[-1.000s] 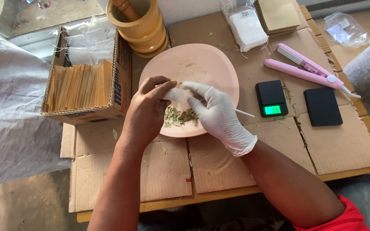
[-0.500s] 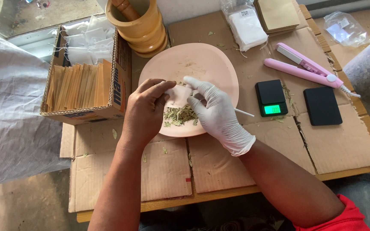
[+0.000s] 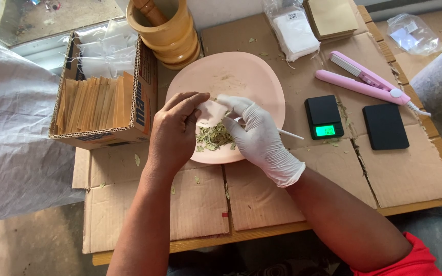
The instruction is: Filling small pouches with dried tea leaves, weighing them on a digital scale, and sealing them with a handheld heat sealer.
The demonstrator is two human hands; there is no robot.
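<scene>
Between the earlier frames and this one, your left hand (image 3: 172, 134) had shifted little, its fingers pinching the small white sachet (image 3: 210, 111) open above the pink plate (image 3: 246, 76). Your gloved right hand (image 3: 259, 138) gripped a thin white stick (image 3: 290, 135), fingers clenched round it, working at the sachet's mouth. A heap of dried green leaves (image 3: 213, 138) remained on the plate, so filling looked partly done; scale (image 3: 324, 116) and sealer (image 3: 367, 84) lay untouched on the table (image 3: 410, 174).
</scene>
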